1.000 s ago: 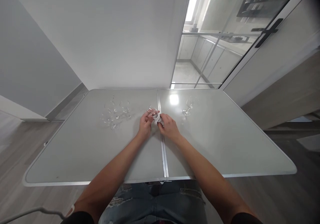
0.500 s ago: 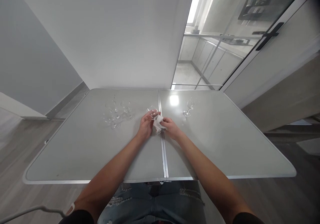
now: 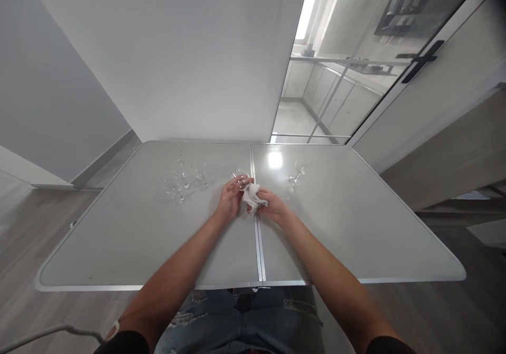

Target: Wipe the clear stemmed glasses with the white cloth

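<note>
My left hand (image 3: pixel 230 199) is closed around a clear stemmed glass (image 3: pixel 241 177), holding it above the middle seam of the grey table (image 3: pixel 130 238). My right hand (image 3: pixel 273 205) is closed on a crumpled white cloth (image 3: pixel 253 198) that touches the glass. Both hands meet just over the seam. The lower part of the glass is hidden behind my left fingers.
Several clear glasses (image 3: pixel 182 180) stand in a group on the table's far left half. A single wine glass (image 3: pixel 297 172) stands on the far right half. A white wall and a glass sliding door (image 3: pixel 348 53) lie beyond the table. My jeans show below the near edge.
My right hand has drawn back towards me and to the right with the cloth, which now shows more. The left hand keeps the glass in about the same place.
</note>
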`<state>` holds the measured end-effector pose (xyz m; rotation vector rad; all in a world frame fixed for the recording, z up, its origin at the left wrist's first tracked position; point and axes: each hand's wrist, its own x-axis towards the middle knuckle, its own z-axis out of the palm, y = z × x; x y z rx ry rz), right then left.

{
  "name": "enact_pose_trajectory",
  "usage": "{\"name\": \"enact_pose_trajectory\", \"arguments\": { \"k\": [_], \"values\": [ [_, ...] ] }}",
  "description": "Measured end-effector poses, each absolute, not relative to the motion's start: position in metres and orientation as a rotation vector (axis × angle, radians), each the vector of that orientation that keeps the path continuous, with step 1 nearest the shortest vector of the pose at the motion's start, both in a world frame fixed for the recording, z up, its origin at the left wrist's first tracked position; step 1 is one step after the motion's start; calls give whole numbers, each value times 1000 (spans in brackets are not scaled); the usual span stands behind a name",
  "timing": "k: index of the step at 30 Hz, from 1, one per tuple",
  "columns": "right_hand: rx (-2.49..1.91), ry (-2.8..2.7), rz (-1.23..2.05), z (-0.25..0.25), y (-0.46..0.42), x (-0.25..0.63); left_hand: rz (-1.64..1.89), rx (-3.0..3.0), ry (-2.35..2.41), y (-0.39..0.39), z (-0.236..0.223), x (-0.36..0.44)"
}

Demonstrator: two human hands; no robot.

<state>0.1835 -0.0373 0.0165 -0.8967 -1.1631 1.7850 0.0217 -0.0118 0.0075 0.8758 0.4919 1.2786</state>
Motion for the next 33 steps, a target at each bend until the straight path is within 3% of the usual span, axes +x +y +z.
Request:
{"name": "enact_pose_trajectory", "arguments": {
  "k": [2, 6, 8, 10, 16, 19, 24, 26, 28, 33],
  "values": [
    [-1002, -1359, 1530, 15, -38, 181, 1295, 880, 505, -11, 7, 22],
    [-1329, -1702, 678, 13, -40, 170, 1375, 924, 578, -10, 5, 25],
    [-1396, -1736, 520, 13, -41, 167, 1386, 914, 576, -10, 4, 25],
    [-1361, -1700, 673, 15, -41, 168, 1363, 878, 545, -10, 3, 25],
    [-850, -1068, 1834, 18, -39, 181, 1265, 867, 448, -11, 5, 22],
    [-899, -1134, 1727, 16, -40, 180, 1275, 880, 457, -11, 4, 23],
    [-1292, -1636, 701, 13, -42, 168, 1383, 882, 528, -8, 2, 24],
    [-1336, -1691, 577, 14, -41, 166, 1394, 879, 538, -8, 3, 24],
    [-1294, -1664, 756, 16, -40, 167, 1365, 867, 522, -8, 3, 23],
    [-925, -1129, 1740, 18, -38, 182, 1242, 869, 441, -9, 5, 21]
  ]
}}
